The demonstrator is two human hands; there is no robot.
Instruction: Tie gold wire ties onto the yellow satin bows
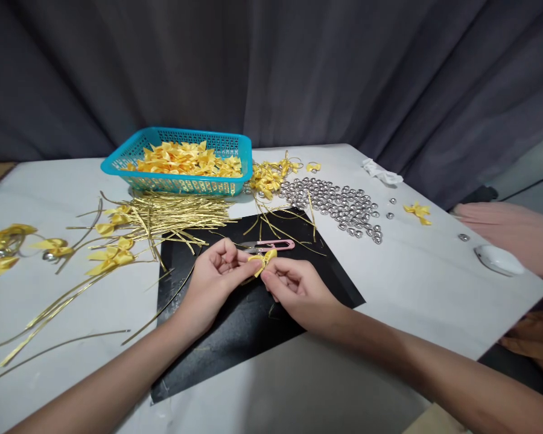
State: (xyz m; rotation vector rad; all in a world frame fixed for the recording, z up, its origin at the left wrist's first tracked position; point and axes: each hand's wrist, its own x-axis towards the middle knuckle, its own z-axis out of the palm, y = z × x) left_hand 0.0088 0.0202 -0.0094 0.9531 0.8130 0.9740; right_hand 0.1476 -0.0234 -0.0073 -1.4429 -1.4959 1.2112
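Between my two hands, above a black mat (235, 349), is a small yellow ribbon bow (266, 258). My left hand (217, 274) pinches its left side with thumb and fingertips. The thumb and forefinger of my right hand (296, 286) close on its lower right edge. My fingers cover part of the bow, so its underside is hidden. Just behind the bow lies a pink-handled thread snipper (276, 245) on the mat. A heap of gold twist ties (185, 211) lies beyond my left hand, with loose yellow bows (112, 258) nearby.
A turquoise basket (176, 181) of yellow bows stands at the back. Right of it are finished-looking bows (269, 178) and a spread of silver beads (339, 205). A white computer mouse (498, 260) sits near the right table edge; white crumpled cloth (382, 173) lies behind.
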